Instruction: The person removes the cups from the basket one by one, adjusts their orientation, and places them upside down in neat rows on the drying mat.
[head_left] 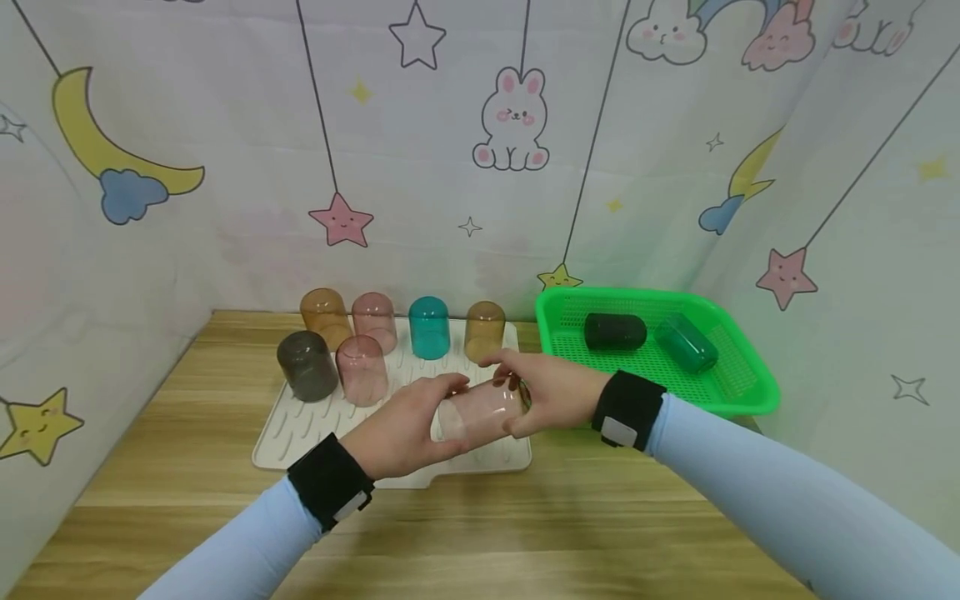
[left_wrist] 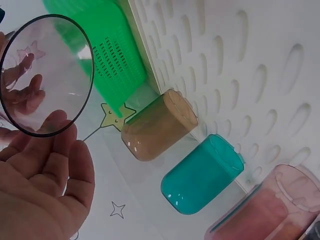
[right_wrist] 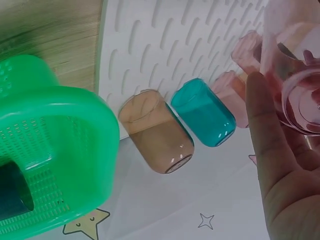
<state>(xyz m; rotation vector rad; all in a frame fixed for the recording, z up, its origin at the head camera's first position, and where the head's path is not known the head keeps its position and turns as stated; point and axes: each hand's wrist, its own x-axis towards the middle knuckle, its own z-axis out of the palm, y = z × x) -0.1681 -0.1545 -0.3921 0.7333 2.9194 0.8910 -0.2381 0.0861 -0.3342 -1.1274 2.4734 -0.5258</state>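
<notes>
Between my two hands a clear pale pink cup (head_left: pixel 480 414) is held on its side above the front of a white drying mat (head_left: pixel 288 437). My left hand (head_left: pixel 401 427) grips it at the open end, which faces left; the dark-looking round rim of the cup (left_wrist: pixel 92 75) shows in the left wrist view, with fingers beneath it. My right hand (head_left: pixel 558 390) holds the cup round its base end, fingers above and thumb below. In the right wrist view, a finger of the right hand (right_wrist: pixel 287 165) lies along the cup's side (right_wrist: pixel 280 55).
Upside-down cups stand on the mat: amber (head_left: pixel 324 317), brown (head_left: pixel 485 329), teal (head_left: pixel 429 327), grey (head_left: pixel 307 367), and two pink ones (head_left: pixel 362 371). A green basket (head_left: pixel 757 387) at the right holds a black cup (head_left: pixel 615 332) and a dark green cup (head_left: pixel 686 343). A patterned curtain hangs behind.
</notes>
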